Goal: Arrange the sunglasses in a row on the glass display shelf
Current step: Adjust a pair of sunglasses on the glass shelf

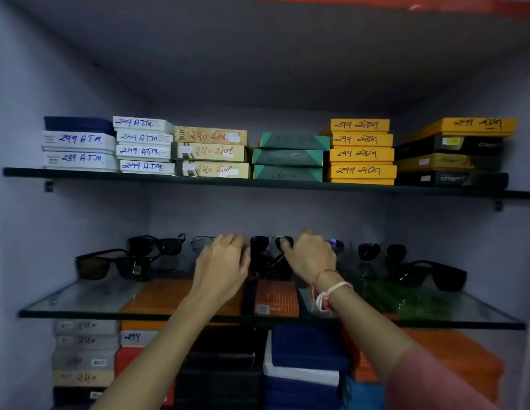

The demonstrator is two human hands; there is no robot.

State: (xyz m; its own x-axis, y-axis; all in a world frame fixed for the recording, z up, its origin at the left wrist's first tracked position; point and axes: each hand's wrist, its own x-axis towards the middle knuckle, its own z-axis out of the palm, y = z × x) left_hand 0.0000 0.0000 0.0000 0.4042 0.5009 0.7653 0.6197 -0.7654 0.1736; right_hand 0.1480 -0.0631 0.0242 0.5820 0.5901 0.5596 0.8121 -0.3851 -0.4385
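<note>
Deep cupboard, 3 levels in sight. Upper shelf [27, 172] loaded with stacked labelled boxes [361, 152]; more boxes crowded underneath the glass display shelf [80, 300], visible through it. Along the back of that glass: several pairs of sunglasses in a loose row, a brown-lensed pair [109, 264] far left, a black pair [155, 245] behind it, thin wire frames [201, 241] beside that, round dark lenses [379, 251] and a chunky black pair [435, 275] to the right. Middle of the row: a dark pair [271, 253], flanked by both hands. Left hand [220, 261] curled at its left end, right hand [309, 255] (red and white threads at the wrist) at its right end, fingers bent inward; actual grip hidden by blur, so cannot tell whether closed on the frame. Step in hand, probably: squaring the centre pair. Next, likely: even spacing, lenses facing front, neighbours undisturbed.
</note>
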